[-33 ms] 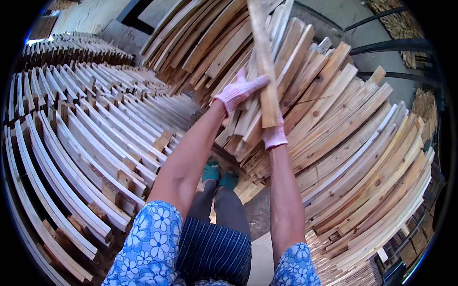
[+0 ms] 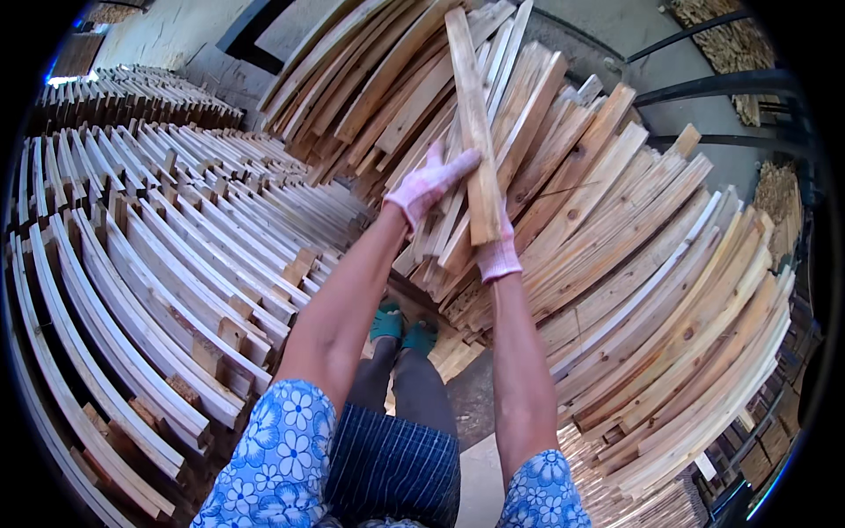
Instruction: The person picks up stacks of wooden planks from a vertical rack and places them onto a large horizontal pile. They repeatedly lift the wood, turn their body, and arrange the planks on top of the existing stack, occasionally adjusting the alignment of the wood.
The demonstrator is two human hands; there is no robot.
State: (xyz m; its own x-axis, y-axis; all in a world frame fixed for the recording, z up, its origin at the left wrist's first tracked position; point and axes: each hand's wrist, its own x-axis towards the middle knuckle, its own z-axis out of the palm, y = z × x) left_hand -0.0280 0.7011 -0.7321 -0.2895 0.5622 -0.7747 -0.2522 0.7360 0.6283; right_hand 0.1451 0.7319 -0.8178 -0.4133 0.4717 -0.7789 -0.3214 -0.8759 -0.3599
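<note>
One plank [image 2: 475,132] is held up over the near left edge of a large pile of boards [image 2: 585,224], its long side pointed toward the pile's far edge and its near end brought close to the body. Its near end is met from beneath by the gloved right hand [image 2: 500,251]; the fingers are hidden behind the wood, so how tightly they are closed cannot be told. The gloved left hand [image 2: 429,187] is spread wide at the plank's left side, with the thumb stretched across to touch the wood; its other fingers are only partly seen.

As for progress, a single piece is judged to be in handling, and it has not been set down clear of the pile. A great many boards are left in the pile, leaned and layered unevenly from its far edge round to its right-hand edge. To the left, white-edged boards [image 2: 167,264] are laid in spaced, roughly parallel rows, with small wooden blocks [image 2: 209,355] seen between them. Whether those rows were drawn from this pile cannot be told.
</note>
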